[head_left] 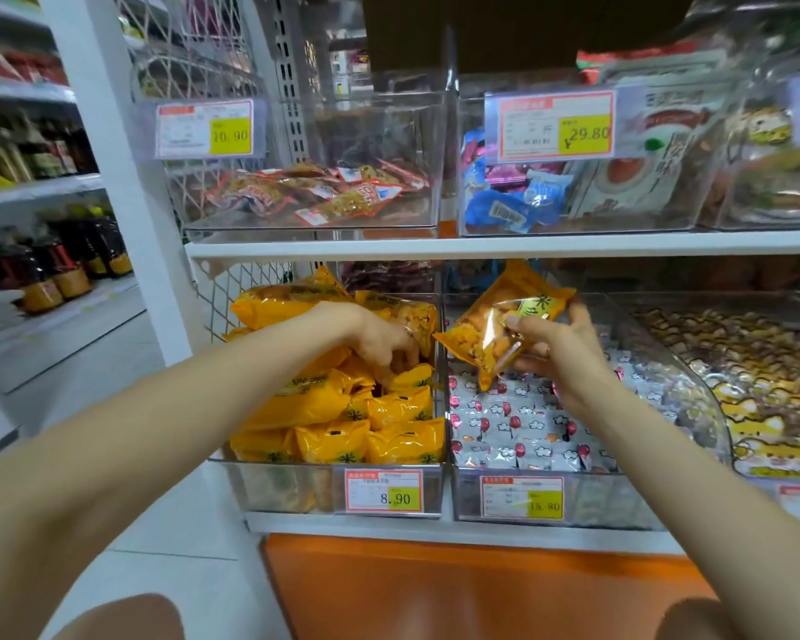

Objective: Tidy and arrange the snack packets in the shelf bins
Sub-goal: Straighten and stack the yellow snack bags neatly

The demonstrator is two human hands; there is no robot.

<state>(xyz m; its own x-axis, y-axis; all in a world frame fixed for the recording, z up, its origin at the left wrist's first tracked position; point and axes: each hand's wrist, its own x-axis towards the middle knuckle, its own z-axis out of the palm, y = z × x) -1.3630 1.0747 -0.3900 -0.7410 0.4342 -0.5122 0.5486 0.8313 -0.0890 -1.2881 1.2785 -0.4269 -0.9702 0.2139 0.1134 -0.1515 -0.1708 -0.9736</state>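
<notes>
A clear bin (296,487) on the lower shelf holds several yellow snack packets (333,408) stacked in rows. My left hand (382,337) reaches down into this bin, its fingers curled among the yellow packets; what they hold is hidden. My right hand (557,348) holds one yellow packet (499,323) up in the air, pinched between thumb and fingers, above the neighbouring bin (629,501) of white and red packets (518,431).
Upper shelf bins hold red-orange packets (315,191) and blue packets (504,200). A bin of brown and yellow wrapped snacks (758,376) stands at the right. Price tags (383,491) hang on bin fronts. Bottles (56,265) fill shelves at left. An orange panel (435,588) lies below.
</notes>
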